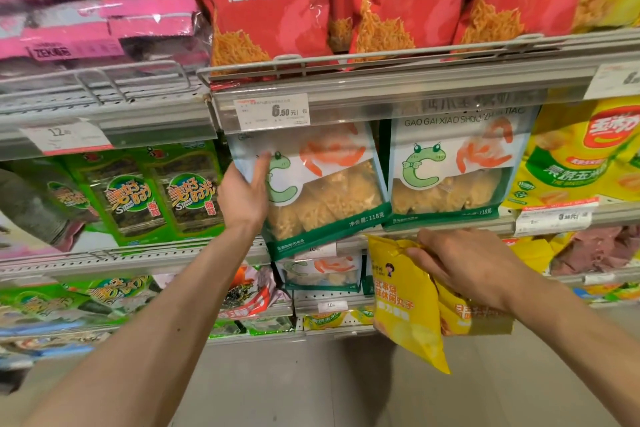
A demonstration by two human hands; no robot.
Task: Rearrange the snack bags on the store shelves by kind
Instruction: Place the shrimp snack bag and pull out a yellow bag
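The left hand (244,192) holds the left edge of a white-and-green snack bag (322,191) with a green worm drawing, thumb laid across its front, the other fingers hidden behind it. This bag tilts, its lower edge hanging out in front of the middle shelf's rail (450,227). Just to its right a second bag of the same kind (450,166) stands upright on that shelf.

The right hand (471,267) is lower and to the right, its grip closed on the tops of two yellow snack bags (408,302), which hang down in front of the lower shelves, above the grey floor (311,385).

Above the white-and-green bags a clear price strip (381,111) with a 6.50 tag (272,112) covers their top edges. On the shelf above stand red noodle-snack bags (270,0) behind a wire rail. To the left are green seaweed packs (162,198), with blurred pink packs (104,21) above them. To the far right are yellow corn-snack bags (581,163). On the shelf below, another white-and-green bag (320,272) stands directly under the tilted one, partly hidden by it.
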